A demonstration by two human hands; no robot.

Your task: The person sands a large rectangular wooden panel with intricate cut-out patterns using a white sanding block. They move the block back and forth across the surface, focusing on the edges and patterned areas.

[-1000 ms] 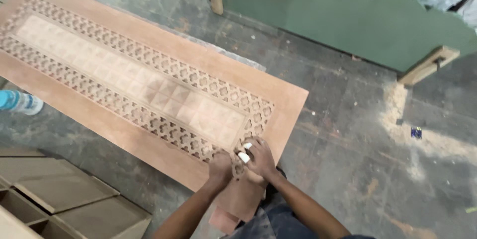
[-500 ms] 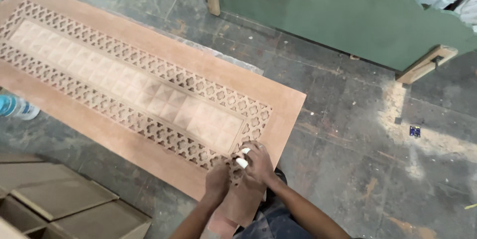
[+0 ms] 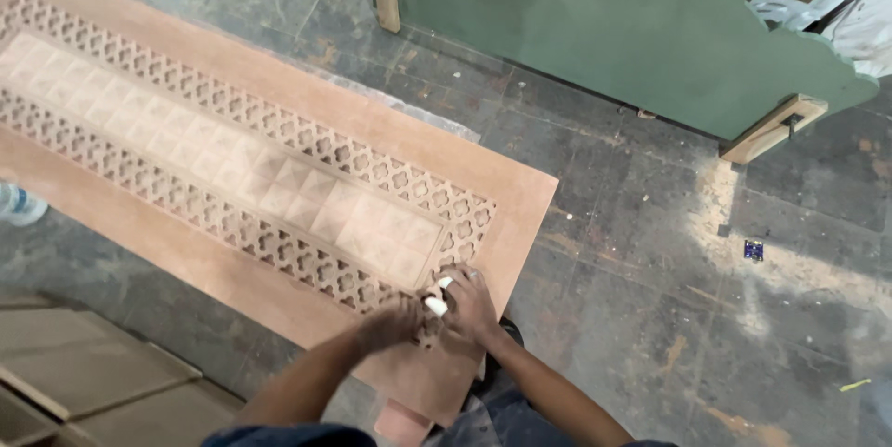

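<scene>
A long brown wooden panel (image 3: 279, 122) with a carved lattice border and a centre of raised pyramid squares lies flat on the floor. Both hands rest on its near right corner. My right hand (image 3: 471, 303) grips a small white object (image 3: 437, 304), pressed against the lattice. My left hand (image 3: 395, 322) lies just left of it, fingers curled on the panel surface beside the white object; I cannot tell whether it holds anything.
A green scalloped board (image 3: 595, 29) stands at the back on wooden feet (image 3: 773, 127). Sawdust spreads over the dark floor on the right. Flat brown boards (image 3: 84, 382) lie at the lower left. A plastic bottle (image 3: 17, 205) sits at the left edge.
The view has shifted slightly. Both hands stay at the panel's near right corner, with small movements of the white object along the lattice.
</scene>
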